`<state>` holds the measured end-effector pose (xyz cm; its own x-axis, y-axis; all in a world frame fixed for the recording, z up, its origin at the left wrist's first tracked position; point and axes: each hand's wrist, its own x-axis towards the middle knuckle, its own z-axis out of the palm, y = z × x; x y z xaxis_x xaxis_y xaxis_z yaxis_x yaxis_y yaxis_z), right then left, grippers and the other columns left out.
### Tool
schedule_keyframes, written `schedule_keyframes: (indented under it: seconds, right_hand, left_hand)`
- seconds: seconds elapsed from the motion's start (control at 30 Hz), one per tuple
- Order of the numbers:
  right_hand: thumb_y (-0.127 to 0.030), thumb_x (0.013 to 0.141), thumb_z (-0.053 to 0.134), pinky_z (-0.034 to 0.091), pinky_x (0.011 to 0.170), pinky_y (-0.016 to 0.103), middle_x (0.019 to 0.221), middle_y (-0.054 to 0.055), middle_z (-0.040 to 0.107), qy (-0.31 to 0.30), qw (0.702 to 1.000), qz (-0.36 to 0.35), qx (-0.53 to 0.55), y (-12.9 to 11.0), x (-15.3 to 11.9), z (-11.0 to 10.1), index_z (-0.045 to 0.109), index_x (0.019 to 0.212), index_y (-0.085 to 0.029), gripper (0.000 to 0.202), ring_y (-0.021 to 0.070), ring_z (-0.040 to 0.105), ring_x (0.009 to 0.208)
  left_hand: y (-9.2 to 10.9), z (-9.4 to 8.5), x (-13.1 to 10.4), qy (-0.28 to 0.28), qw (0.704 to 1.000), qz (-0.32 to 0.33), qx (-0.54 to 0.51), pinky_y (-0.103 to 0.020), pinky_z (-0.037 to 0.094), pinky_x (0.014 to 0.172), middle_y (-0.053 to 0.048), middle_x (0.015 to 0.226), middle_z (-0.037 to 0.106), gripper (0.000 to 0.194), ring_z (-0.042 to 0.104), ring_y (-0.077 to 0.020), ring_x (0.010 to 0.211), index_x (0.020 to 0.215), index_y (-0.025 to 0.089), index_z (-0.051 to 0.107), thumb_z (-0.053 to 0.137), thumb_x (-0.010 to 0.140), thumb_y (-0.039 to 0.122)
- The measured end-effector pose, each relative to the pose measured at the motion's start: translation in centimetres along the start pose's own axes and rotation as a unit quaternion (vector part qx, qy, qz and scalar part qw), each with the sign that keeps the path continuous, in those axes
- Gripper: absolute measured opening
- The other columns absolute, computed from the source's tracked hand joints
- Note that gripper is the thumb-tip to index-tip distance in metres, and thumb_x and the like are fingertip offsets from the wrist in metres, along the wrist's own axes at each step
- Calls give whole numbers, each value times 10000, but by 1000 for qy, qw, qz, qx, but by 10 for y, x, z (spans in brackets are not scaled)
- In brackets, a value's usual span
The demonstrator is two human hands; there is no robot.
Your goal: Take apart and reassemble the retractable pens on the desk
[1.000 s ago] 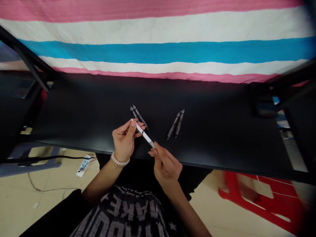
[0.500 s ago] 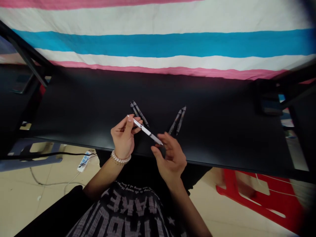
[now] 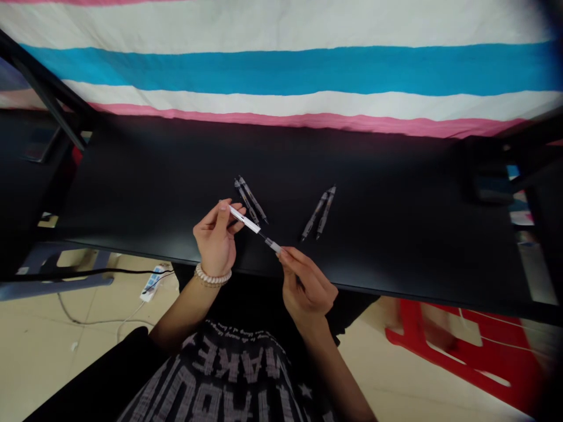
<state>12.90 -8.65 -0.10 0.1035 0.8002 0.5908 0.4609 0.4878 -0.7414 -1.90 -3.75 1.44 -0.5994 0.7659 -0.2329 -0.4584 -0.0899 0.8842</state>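
Note:
My left hand (image 3: 217, 237) pinches the rear of a white pen barrel (image 3: 244, 219) between thumb and fingers. The pen is pulled apart in the middle, and a thin dark section (image 3: 263, 234) bridges the gap. On the other side of it, my right hand (image 3: 308, 284) grips the pen's white front section (image 3: 275, 247) by its tip end. Beyond my left hand lie two dark pens (image 3: 253, 199) side by side. Another pair of dark pens (image 3: 319, 212) rests farther right, slanting the opposite way.
The black desk (image 3: 396, 234) spans the view, with a striped cloth (image 3: 281, 70) along its back. A dark object (image 3: 492, 186) sits at the right end. Below are a red plastic stool (image 3: 466, 346) and a power strip (image 3: 153, 283) on the floor.
My right hand has closed on the pen's tip end. The front section has come away from the barrel toward the right, exposing the dark section between them.

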Motion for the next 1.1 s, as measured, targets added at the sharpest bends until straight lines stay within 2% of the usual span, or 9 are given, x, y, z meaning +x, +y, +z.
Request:
schedule_keyframes:
  seconds: [0.33, 0.4, 0.47, 0.57, 0.63, 0.73, 0.83, 0.97, 1.1]
  right_hand:
    - [-32, 879, 688, 673, 760, 265, 987, 20, 805, 3, 999, -21, -41, -1, 1, 8, 766, 1033, -250, 278, 154, 780, 815]
    - [-90, 905, 679, 676, 746, 279, 951, 20, 808, -14, 999, 32, -30, -1, -1, 9, 766, 1014, -245, 208, 161, 783, 795]
    - [-171, 956, 630, 676, 673, 278, 851, 13, 804, -61, 990, 129, 20, 0, -4, 9, 742, 1076, -226, 173, 156, 777, 712]
    - [-287, 933, 672, 675, 680, 309, 943, 44, 800, -90, 966, 224, 91, 2, -5, 8, 630, 1282, -200, 362, 179, 780, 782]
    - [-310, 885, 728, 668, 751, 335, 999, 52, 791, -76, 971, 214, 75, 4, -4, 6, 652, 1237, -208, 374, 189, 773, 842]
    - [-299, 918, 684, 650, 675, 288, 824, 6, 779, -98, 971, 215, 41, 4, -2, 2, 723, 1067, -220, 173, 147, 746, 672]
    - [-303, 894, 712, 643, 655, 287, 858, 24, 784, -73, 978, 194, 10, 3, 2, -1, 738, 1064, -215, 193, 157, 748, 684]
    - [-304, 907, 699, 621, 598, 273, 762, 15, 774, -95, 980, 172, -10, 2, 4, -3, 767, 1002, -209, 152, 143, 716, 580]
    - [-307, 924, 669, 630, 635, 284, 806, 25, 782, -112, 979, 170, -2, 3, 3, -2, 757, 1015, -206, 162, 157, 737, 643]
  left_hand:
    - [-8, 1, -7, -22, 999, -33, 4, -220, 604, 637, -66, 867, 782, 239, 757, -148, 776, 918, 173, 771, 801, 798, 378]
    - [-9, 1, -6, -30, 999, -38, 1, -220, 606, 640, -67, 862, 782, 240, 756, -146, 773, 922, 171, 774, 807, 793, 371]
    - [-9, 1, -4, -35, 999, -38, -2, -222, 608, 638, -67, 860, 782, 246, 754, -145, 767, 922, 172, 776, 813, 786, 373]
    - [-9, 1, -2, -30, 999, -25, -6, -222, 606, 635, -65, 862, 782, 245, 755, -147, 769, 921, 175, 777, 815, 784, 374]
    - [-10, 1, -2, -26, 999, -25, -10, -223, 606, 640, -63, 857, 781, 237, 755, -147, 770, 918, 175, 778, 812, 787, 370]
    - [-12, 3, -2, -23, 999, -37, -11, -231, 608, 645, -61, 843, 779, 222, 752, -144, 755, 907, 173, 776, 804, 795, 363]
    - [-13, 3, -3, -22, 999, -43, -14, -229, 606, 641, -61, 848, 778, 219, 754, -146, 764, 911, 174, 774, 801, 797, 359]
    - [-13, 2, -5, -18, 998, -48, -27, -207, 598, 630, -58, 841, 777, 229, 751, -136, 755, 912, 168, 775, 808, 790, 360]
    - [-13, 2, -6, -21, 998, -53, -31, -204, 602, 626, -58, 839, 779, 240, 751, -133, 741, 914, 169, 779, 819, 778, 363]
